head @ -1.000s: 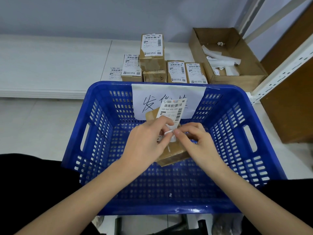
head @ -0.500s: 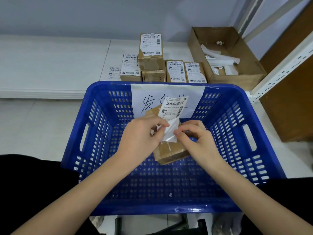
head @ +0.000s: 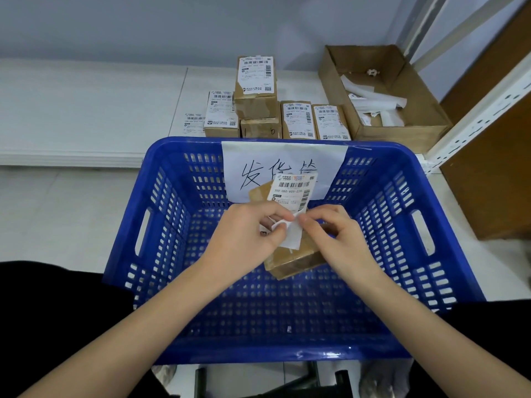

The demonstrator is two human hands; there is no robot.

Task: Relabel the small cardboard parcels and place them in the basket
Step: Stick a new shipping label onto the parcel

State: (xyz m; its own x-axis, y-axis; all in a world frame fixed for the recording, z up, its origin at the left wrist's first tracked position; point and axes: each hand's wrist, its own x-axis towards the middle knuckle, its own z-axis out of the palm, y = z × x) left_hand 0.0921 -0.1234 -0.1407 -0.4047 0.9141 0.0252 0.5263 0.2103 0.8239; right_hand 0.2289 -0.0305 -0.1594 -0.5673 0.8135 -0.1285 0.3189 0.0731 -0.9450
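Over the middle of the blue plastic basket (head: 172,202) I hold a small brown cardboard parcel (head: 293,259). A white shipping label (head: 291,192) with a barcode stands up from it, its lower part peeled and folded. My left hand (head: 244,239) pinches the label's lower left corner. My right hand (head: 336,237) pinches the peeled edge beside it and partly covers the parcel. Several labelled parcels (head: 257,81) are stacked on the floor behind the basket.
A paper sign (head: 330,162) with handwriting hangs on the basket's far wall. An open cardboard box (head: 402,130) with white paper scraps sits at the back right. A white metal rack post (head: 474,116) and brown panel stand on the right. A loose label (head: 194,123) lies left of the stack.
The label's lower part has been peeled further off the parcel and folded down. Both hands have risen slightly and stay pinched at the label's bottom.
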